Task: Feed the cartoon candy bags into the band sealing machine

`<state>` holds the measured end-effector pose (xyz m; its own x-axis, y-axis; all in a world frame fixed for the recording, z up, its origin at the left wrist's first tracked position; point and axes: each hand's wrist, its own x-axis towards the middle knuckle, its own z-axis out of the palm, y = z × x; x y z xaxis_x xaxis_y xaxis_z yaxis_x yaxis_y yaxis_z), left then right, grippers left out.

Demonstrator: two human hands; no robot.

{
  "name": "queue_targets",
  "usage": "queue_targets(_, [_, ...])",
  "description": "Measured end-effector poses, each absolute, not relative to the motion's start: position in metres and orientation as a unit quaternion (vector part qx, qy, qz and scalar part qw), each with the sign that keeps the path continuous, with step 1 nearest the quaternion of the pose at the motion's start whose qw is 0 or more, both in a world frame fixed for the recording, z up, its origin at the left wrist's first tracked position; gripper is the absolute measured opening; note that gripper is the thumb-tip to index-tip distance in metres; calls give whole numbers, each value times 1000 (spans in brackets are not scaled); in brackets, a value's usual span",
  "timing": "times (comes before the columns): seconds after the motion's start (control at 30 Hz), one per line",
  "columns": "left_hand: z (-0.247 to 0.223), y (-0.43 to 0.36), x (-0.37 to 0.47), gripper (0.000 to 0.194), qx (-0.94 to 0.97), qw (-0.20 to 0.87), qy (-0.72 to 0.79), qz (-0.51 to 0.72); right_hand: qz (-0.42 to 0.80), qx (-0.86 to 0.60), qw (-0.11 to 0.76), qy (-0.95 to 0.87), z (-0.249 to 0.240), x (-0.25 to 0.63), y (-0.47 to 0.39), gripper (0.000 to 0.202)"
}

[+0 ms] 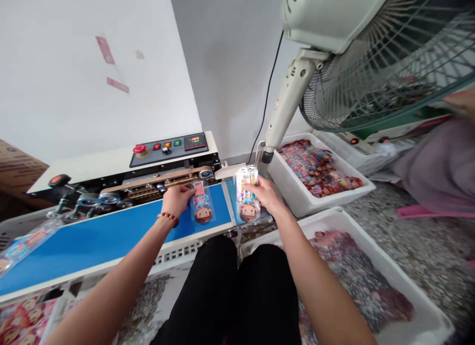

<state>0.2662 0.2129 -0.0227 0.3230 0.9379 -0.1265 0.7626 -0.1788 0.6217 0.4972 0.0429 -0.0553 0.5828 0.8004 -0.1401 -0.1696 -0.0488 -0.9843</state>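
Note:
My left hand (177, 202), with a beaded bracelet on its wrist, pinches the upper left edge of a clear plastic packet (202, 206) printed with a cartoon face. This packet lies on the blue conveyor belt (122, 231), its top edge close to the rollers of the sealing machine (148, 176). To the right, my right hand (265, 194) grips another such packet, or a small stack of them (248, 199), over the belt's right end. How many it holds I cannot tell. Farther left, one more packet (27, 246) rests on the belt.
A control panel (168, 149) with a red button tops the machine. White bins (315, 204) filled with packets stand at the right, one more (349, 221) by my knees. A large fan (371, 63) looms at upper right. Another person's grey clothing (434, 162) shows at the right edge.

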Motion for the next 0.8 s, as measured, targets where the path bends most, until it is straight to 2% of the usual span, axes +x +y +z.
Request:
queue_targets(0.07, [-23, 203, 248, 28, 765, 215, 566, 218, 382, -612, 644, -255, -55, 497, 44, 40])
queue_targets(0.13, [-23, 188, 242, 32, 774, 185, 545, 263, 390, -608, 642, -257, -54, 497, 44, 40])
queue_targets(0.17, [-23, 179, 246, 31, 781, 216, 525, 259, 394, -607, 639, -259, -53, 498, 43, 41])
queue_targets(0.3, [-22, 146, 295, 25, 762, 454, 420, 192, 389, -617, 624, -280, -55, 500, 45, 43])
queue_targets(0.43, [-27, 133, 348, 21, 688, 590, 380, 187, 359, -640, 607, -305, -62, 504, 49, 48])
queue_targets(0.63, [-34, 140, 359, 25, 614, 645, 402, 212, 343, -671, 581, -307, -54, 502, 49, 43])
queue_targets(0.8, [-34, 144, 357, 18, 611, 648, 403, 209, 399, -622, 617, -271, -43, 498, 41, 43])
